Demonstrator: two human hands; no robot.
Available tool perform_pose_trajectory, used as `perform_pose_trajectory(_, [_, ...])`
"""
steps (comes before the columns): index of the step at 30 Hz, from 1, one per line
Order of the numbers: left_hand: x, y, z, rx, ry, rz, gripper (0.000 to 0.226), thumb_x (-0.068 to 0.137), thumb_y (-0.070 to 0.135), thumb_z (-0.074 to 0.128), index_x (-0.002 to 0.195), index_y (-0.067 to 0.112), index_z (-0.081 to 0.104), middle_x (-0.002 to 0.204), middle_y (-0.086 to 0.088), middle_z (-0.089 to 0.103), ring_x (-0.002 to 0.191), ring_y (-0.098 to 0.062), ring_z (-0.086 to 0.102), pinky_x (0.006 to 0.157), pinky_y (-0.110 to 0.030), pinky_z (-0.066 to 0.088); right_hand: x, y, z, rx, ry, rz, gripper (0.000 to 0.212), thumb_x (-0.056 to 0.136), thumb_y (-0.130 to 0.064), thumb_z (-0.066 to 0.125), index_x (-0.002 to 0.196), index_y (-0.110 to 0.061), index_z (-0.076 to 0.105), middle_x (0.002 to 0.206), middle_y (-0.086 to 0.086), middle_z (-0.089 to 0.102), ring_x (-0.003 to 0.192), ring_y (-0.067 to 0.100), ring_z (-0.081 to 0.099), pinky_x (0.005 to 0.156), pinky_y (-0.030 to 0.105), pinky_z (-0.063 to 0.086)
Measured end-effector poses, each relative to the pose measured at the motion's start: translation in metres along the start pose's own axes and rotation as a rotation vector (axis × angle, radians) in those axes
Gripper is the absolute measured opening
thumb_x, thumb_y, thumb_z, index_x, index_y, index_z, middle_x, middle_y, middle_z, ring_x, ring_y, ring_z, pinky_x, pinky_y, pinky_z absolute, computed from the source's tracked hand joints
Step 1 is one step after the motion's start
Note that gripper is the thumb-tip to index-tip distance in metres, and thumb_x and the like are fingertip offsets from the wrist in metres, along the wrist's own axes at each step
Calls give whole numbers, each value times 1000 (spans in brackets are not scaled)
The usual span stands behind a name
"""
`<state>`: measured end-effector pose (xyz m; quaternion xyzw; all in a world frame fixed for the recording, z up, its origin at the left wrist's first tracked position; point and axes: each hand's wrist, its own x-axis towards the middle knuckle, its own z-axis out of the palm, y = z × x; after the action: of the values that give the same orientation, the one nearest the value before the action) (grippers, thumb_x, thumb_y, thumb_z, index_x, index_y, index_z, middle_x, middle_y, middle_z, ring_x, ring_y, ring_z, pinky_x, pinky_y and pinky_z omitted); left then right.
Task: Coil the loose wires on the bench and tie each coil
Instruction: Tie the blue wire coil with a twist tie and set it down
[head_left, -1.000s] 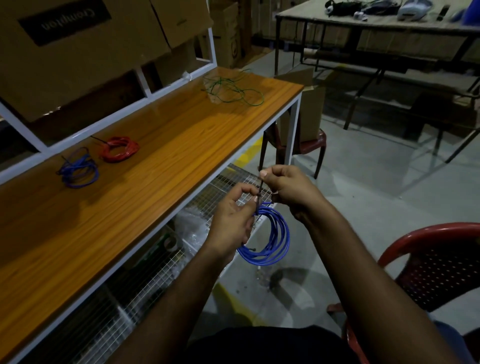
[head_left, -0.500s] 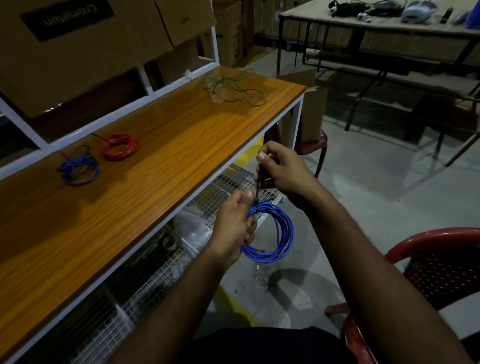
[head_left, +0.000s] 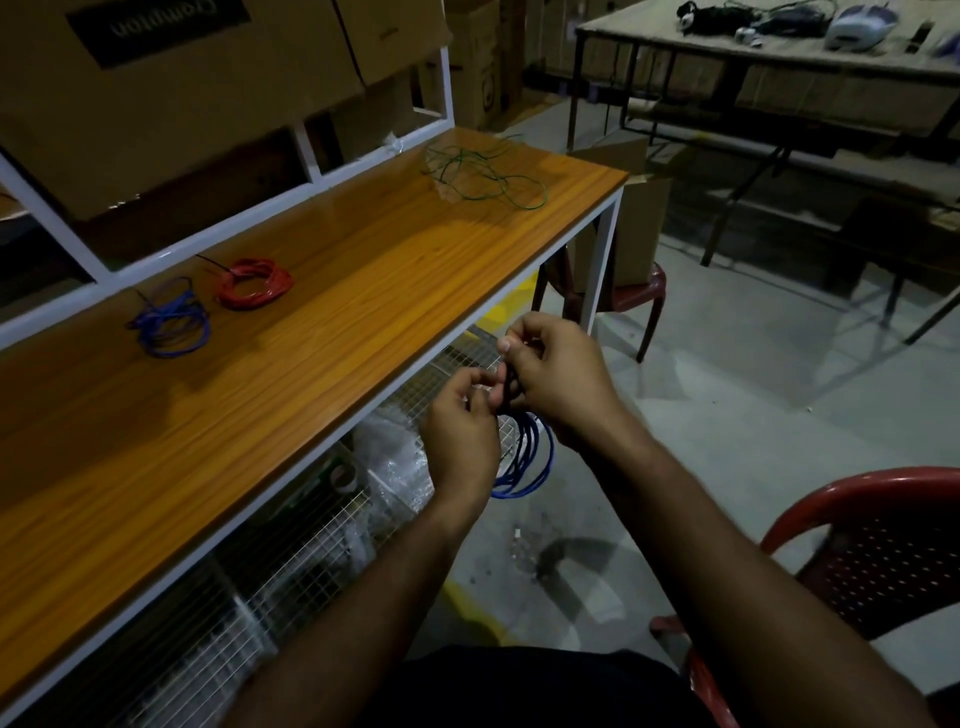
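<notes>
My left hand (head_left: 462, 431) pinches the coiled blue wire (head_left: 524, 457), which hangs off the worktop's near edge, while my right hand (head_left: 558, 374) pinches the thin black tie (head_left: 511, 382) and has dropped back down against the left after pulling up, so I judge the tie is nearly snug. On the orange wooden worktop (head_left: 322, 332), near its back edge, lie two finished coils, one blue (head_left: 169, 325), one red (head_left: 254, 285). One loose green wire tangle (head_left: 483, 174) waits at the far corner.

Dim concrete floor (head_left: 727, 395); red chair (head_left: 872, 551)
</notes>
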<state>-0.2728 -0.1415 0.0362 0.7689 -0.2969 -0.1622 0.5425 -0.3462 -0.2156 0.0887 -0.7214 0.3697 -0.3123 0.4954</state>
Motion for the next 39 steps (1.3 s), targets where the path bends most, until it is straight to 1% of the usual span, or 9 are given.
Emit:
perform_pose_trajectory(3, [8, -3, -2, -21, -41, -19, 30, 100, 16, 51, 81, 35, 64, 76, 11, 69, 71, -2, 63, 62, -28, 51, 4, 0, 1, 112, -47, 54, 19, 101, -16, 54, 84, -13, 60, 76, 14, 70, 69, 29, 74, 65, 44, 62])
perform_pose_trajectory(6, [22, -5, -6, -231, -138, -295, 25, 104, 17, 42, 99, 24, 66, 65, 3, 59, 47, -10, 43, 43, -23, 33, 17, 4, -2, 164, -98, 65, 25, 101, -29, 55, 89, -9, 61, 86, 20, 69, 80, 33, 73, 65, 38, 58])
perform_pose_trajectory(10, [36, -9, -19, -635, -328, -496, 30, 107, 25, 38, 128, 8, 52, 54, 3, 38, 40, -8, 30, 37, -21, 22, 25, 21, -14, -189, -321, 51, 44, 102, -54, 41, 88, -17, 61, 79, 5, 59, 71, 21, 57, 69, 37, 42])
perform_pose_trajectory(13, [44, -7, -28, -712, -392, -448, 41, 106, 39, 36, 129, 8, 51, 54, 3, 38, 41, -7, 32, 38, -20, 24, 15, 32, -14, -45, -461, 200, 43, 104, -49, 38, 109, -16, 65, 90, 4, 71, 79, 24, 69, 69, 36, 49])
perform_pose_trajectory(19, [49, -3, -38, -759, -410, -415, 51, 107, 43, 26, 133, 6, 48, 77, -13, 65, 67, -21, 62, 63, -31, 49, 23, 40, 1, 158, -309, 178, 37, 107, -35, 37, 101, -9, 63, 72, 4, 66, 62, 25, 67, 57, 36, 52])
perform_pose_trajectory(23, [55, -9, -53, -415, -399, -404, 43, 104, 45, 36, 124, 16, 60, 109, -18, 71, 100, -29, 69, 89, -48, 54, 42, 36, 15, 195, -246, 164, 31, 107, -33, 37, 104, -13, 61, 73, 3, 64, 62, 21, 66, 55, 34, 51])
perform_pose_trajectory(29, [81, -21, -87, -369, -270, -372, 17, 95, 8, 63, 112, 7, 64, 101, -17, 73, 90, -27, 73, 78, -37, 58, 83, 25, 56, 185, -326, 158, 31, 106, -35, 40, 104, -16, 64, 73, 4, 65, 65, 25, 71, 58, 36, 52])
perform_pose_trajectory(34, [124, -33, -122, -450, -127, -400, 15, 94, 10, 64, 109, 8, 68, 85, -5, 76, 65, -11, 69, 56, -21, 51, 118, 11, 107, 349, -449, 318, 32, 104, -37, 45, 121, -14, 59, 93, 7, 69, 79, 21, 73, 72, 43, 58])
perform_pose_trajectory(39, [178, -56, -153, -513, -49, -450, 17, 93, 11, 66, 109, 4, 67, 84, -8, 74, 63, -14, 66, 59, -24, 51, 155, 1, 157, 451, -522, 446, 17, 105, -14, 44, 112, -14, 59, 101, 10, 67, 89, 25, 69, 86, 49, 56])
